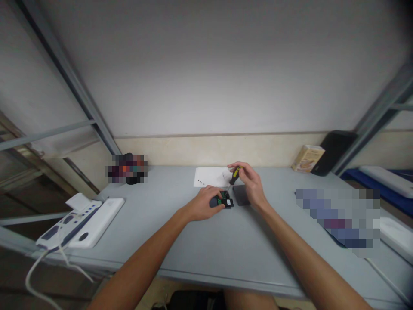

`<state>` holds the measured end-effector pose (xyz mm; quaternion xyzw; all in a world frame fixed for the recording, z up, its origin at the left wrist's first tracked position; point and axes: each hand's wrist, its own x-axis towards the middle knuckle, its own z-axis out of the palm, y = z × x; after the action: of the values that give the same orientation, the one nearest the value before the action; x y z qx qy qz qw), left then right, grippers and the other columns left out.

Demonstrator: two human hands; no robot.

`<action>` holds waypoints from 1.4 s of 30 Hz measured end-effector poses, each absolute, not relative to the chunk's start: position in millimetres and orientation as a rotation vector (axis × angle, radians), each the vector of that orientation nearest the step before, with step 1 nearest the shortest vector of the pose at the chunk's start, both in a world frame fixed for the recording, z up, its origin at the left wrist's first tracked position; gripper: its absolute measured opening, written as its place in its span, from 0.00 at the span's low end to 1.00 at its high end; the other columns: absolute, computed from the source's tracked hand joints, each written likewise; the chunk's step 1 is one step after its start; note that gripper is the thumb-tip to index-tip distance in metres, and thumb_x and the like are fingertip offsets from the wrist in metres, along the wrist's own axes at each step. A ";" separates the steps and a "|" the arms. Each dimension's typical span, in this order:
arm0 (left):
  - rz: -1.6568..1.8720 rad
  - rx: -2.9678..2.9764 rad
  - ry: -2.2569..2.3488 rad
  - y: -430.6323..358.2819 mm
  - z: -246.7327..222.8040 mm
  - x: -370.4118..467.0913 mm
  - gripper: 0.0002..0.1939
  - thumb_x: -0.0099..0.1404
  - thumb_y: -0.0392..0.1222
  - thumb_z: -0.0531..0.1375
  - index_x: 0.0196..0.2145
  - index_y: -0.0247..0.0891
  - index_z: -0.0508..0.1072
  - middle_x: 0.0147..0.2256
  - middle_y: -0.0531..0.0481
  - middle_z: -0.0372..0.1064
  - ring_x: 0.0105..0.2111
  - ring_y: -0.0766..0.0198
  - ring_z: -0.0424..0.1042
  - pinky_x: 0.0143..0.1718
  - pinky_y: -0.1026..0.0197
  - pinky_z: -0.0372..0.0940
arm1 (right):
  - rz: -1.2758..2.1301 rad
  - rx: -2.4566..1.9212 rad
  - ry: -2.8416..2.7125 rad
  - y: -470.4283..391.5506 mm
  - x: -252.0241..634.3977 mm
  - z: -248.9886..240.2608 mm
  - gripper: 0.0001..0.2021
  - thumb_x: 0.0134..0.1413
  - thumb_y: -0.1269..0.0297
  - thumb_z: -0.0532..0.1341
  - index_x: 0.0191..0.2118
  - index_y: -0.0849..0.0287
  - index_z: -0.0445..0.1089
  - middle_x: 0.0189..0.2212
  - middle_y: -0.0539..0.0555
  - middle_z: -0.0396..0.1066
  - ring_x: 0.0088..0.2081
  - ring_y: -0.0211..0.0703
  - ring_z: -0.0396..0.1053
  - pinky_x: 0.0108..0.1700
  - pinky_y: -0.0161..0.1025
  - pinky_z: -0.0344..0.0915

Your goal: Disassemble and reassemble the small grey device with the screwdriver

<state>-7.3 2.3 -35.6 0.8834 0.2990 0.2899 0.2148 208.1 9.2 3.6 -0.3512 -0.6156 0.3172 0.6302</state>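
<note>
My right hand [251,185] is closed round the handle of a yellow-and-black screwdriver [235,174], which tilts down to the left. Its tip meets or hovers just over a small dark electronic device [228,202] with a green circuit board showing; I cannot tell whether they touch. My left hand [206,203] grips the left side of this device on the table, fingers behind it and thumb in front. A flat dark grey panel [240,195] lies just right of the device, partly behind my right hand. Behind them is a white sheet of paper [211,172] with several tiny dark pieces, perhaps screws.
The grey table [238,249] runs to the wall. At left lie a white power strip [69,221] with cables and a white flat box [100,224]. A yellow carton [308,158] and a black speaker-like object [334,150] stand back right. Blurred items lie at both sides.
</note>
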 end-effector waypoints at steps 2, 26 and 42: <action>0.787 2.459 0.828 2.2 -35.4 -7.6 0.08 0.67 0.43 0.63 0.44 0.43 0.72 0.52 0.47 0.73 0.53 0.54 0.69 0.59 0.50 0.60 | 0.684 -0.831 -1.390 9.0 207.5 3.3 0.11 0.62 0.51 0.62 0.40 0.53 0.75 0.42 0.54 0.74 0.44 0.47 0.71 0.47 0.42 0.67; 0.821 2.484 0.793 3.2 -38.1 -7.9 0.07 0.68 0.43 0.63 0.44 0.43 0.73 0.51 0.48 0.74 0.53 0.54 0.70 0.60 0.51 0.60 | 0.737 -0.816 -1.369 10.2 210.9 3.8 0.12 0.64 0.51 0.61 0.41 0.53 0.76 0.40 0.54 0.74 0.43 0.47 0.70 0.47 0.42 0.66; 0.805 2.493 0.798 2.9 -38.3 -8.5 0.09 0.69 0.44 0.63 0.46 0.43 0.73 0.52 0.47 0.74 0.54 0.54 0.69 0.60 0.50 0.59 | 0.666 -0.883 -1.369 14.0 213.1 1.2 0.12 0.59 0.51 0.65 0.39 0.55 0.75 0.38 0.54 0.72 0.41 0.46 0.70 0.43 0.40 0.66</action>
<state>-8.5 2.9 -38.3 0.8919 0.2855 0.2879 0.2004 213.1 14.0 1.2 -0.3869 -0.5996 0.2917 0.6369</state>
